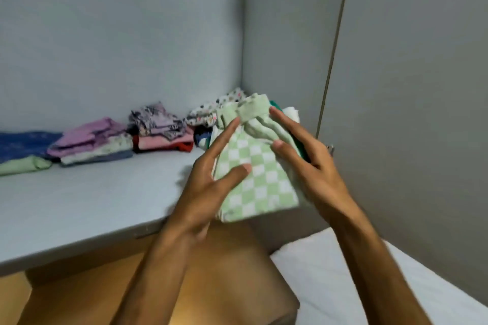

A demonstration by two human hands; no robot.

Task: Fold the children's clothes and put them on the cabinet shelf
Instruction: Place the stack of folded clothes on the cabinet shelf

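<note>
A folded green-and-white checked garment (260,177) with a plain green waistband is held between both hands above the front right part of the grey cabinet shelf (87,200). My left hand (208,182) presses its left side with fingers spread. My right hand (309,158) grips its right side, thumb on top. Behind it at the back right corner lies a pile with a dotted white piece (211,111). Further left on the shelf sit a pink, red and patterned stack (161,132) and a lilac stack (89,140).
A blue cloth (23,144) and a pale green folded piece (23,165) lie at the shelf's far left. The cabinet's grey side wall (285,42) and door (412,74) rise on the right. A white mattress (343,285) lies at lower right, wood surface (224,272) below the shelf.
</note>
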